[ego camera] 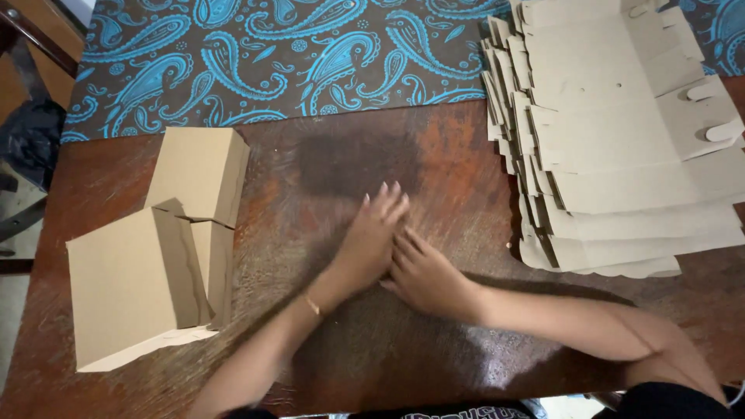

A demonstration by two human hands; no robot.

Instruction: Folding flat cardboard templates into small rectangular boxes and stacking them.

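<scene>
My left hand (371, 237) lies flat on the brown wooden table (434, 163) near its middle, fingers stretched forward and holding nothing. My right hand (421, 273) rests just beside it, touching it, palm down and also empty. A thin bracelet circles my left wrist. To the left stand folded brown cardboard boxes: a large one (128, 291) near the front edge and another (198, 172) behind it. A stack of flat, unfolded cardboard box blanks (613, 140) lies at the right, beyond my right hand.
A dark cloth with a blue paisley pattern (272, 54) covers the far part of the table. A chair or frame (23, 46) and floor show past the table's left edge. Bare wood lies between the boxes and the blanks.
</scene>
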